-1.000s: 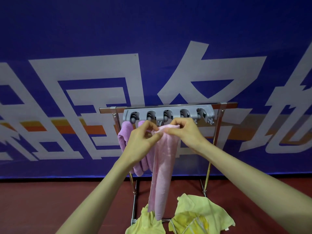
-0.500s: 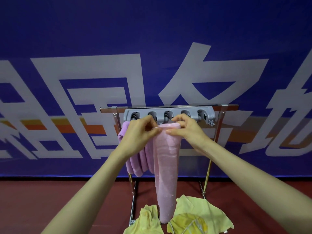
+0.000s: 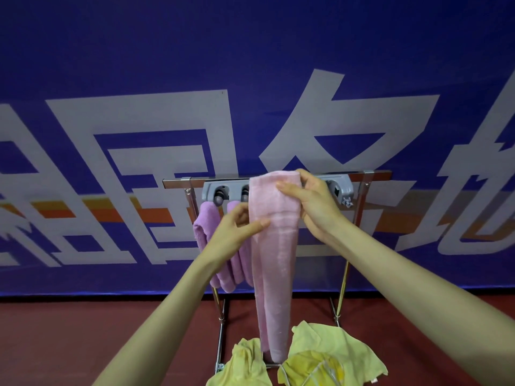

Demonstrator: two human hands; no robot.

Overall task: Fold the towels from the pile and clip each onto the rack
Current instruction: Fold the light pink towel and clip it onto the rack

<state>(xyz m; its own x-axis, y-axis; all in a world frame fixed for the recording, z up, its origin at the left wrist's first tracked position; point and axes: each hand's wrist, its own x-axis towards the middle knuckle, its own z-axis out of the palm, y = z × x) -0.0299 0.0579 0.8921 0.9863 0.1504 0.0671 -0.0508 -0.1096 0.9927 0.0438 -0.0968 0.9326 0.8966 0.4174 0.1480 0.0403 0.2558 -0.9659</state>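
Leftmost on the rack [image 3: 178, 183], a purple towel [image 3: 204, 232] hangs clipped under the grey clip bar [image 3: 209, 188], and just beside it the left hand [image 3: 234, 232] pinches the edge of the folded pink towel [image 3: 274, 246] partway down. Farther right, the right hand [image 3: 312, 201] grips the pink towel's top, raised in front of the bar's middle clips; this looks like the clipping step, so next the top must be pushed into a free clip, while yellow towels [image 3: 328, 355] wait on the floor below.

left hand [image 3: 237, 229] pinching, right hand [image 3: 312, 201] gripping
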